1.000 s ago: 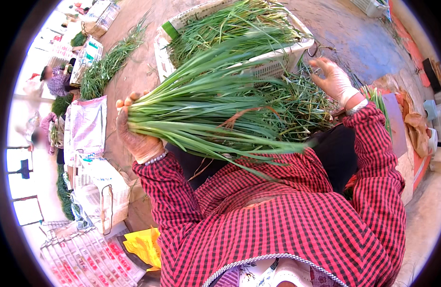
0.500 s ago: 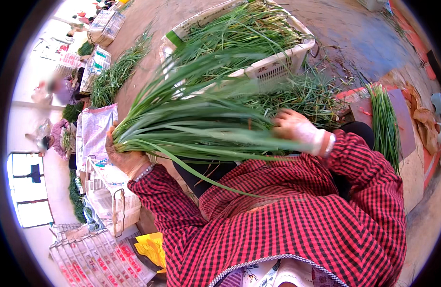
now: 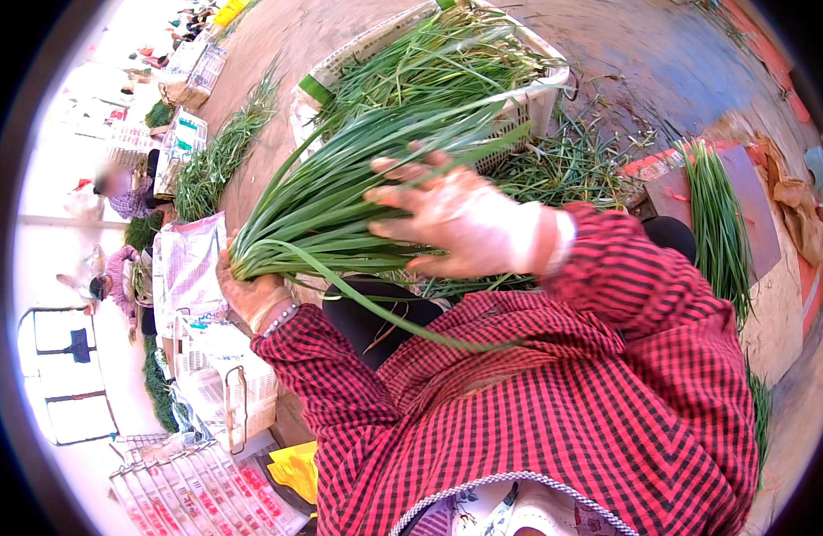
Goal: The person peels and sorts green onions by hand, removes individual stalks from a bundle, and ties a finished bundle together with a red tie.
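The fingers of the left hand were curled tight around the pale base end of a bunch of long green leaves, which fanned out rightward from that grip. The fingers of the right hand were spread wide over the middle of the fan; whether they pressed on the leaves or hovered just above could not be told.

Left of the left fingers stood a pinkish-white sack. Ahead of these fingers, bare brown floor ran between a heap of leaves and a white crate filled with more leaves. The crate's near edge, just beyond the right fingers, was partly hidden by the fan's upper blades. Right of those fingers lay a loose pile of cuttings, and well farther right a second bunch rested on a flat board.

The left forearm, in a checked sleeve, reached up and leftward, its wrist ringed by a beaded bracelet. The right forearm came across from the right, back of the hand uppermost, fingers pointing toward the left hand.
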The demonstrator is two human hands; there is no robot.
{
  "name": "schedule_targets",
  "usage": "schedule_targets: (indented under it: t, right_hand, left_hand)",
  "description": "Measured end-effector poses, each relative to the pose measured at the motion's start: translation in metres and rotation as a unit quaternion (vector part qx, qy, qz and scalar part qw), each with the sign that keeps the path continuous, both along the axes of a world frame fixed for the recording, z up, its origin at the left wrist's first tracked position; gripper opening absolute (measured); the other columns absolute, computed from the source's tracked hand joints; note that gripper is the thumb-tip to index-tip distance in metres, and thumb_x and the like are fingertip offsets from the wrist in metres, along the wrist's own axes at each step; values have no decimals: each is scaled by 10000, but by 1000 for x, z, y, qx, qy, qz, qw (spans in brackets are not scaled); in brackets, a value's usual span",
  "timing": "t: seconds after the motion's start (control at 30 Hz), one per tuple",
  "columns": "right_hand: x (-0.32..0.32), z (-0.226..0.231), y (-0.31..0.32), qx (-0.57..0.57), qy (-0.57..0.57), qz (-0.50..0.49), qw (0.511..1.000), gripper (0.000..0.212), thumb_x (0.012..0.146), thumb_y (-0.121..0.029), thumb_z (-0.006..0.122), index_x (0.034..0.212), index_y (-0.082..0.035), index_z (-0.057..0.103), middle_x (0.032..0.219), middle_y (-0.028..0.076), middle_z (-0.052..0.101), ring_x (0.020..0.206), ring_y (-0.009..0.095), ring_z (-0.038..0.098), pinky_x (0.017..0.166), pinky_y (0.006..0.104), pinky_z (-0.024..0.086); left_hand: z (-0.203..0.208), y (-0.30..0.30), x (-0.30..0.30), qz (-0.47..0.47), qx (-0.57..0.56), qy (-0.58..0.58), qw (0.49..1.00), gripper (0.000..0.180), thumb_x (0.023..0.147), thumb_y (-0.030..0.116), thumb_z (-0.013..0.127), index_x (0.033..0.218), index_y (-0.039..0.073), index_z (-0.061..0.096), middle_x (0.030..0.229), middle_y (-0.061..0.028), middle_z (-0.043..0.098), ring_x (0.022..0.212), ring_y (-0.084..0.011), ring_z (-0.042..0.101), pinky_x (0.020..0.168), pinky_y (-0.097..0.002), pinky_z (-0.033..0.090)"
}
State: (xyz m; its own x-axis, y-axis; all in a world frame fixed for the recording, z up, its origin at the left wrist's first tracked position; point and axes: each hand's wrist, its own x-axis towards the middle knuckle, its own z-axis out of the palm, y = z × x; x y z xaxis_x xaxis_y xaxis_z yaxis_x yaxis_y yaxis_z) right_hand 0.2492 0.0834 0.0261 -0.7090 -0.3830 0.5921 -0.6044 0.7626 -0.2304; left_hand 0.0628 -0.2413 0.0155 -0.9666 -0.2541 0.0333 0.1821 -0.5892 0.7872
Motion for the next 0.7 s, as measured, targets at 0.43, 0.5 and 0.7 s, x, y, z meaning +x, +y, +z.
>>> schedule_targets:
  t: [0.43, 0.5, 0.7]
  right_hand:
    - [87, -143, 183, -228, -562, -227, 762, 428, 882, -359, 667, 1085, 17, 684, 992, 119, 708, 945, 211, 649, 859, 342, 505]
    - [75, -113, 175, -388, -461, -218, 768, 456, 955, -398, 621, 1196, -12, 645, 1073, 65, 695, 949, 171, 641, 853, 306, 502]
    - [43, -53, 120, -582, -458, 104, 664, 725, 977, -578, 451, 1411, 3, 441, 1296, 153, 604, 1183, 254, 589, 1001, 401, 467]
  left_hand:
    - [116, 53, 32, 36, -103, 263, 959, 247, 874, 90, 640, 1088, -30, 609, 1098, -190, 631, 1037, -259, 636, 944, -456, 545]
    - [144, 85, 46, 107, -266, 417, 862, 240, 864, 64, 651, 1087, -11, 603, 1070, -175, 622, 1017, -231, 632, 940, -430, 546]
    - [85, 210, 84, -105, -410, 611, 670, 269, 693, 69, 705, 945, 135, 643, 1020, -69, 634, 980, -227, 623, 891, -435, 520]
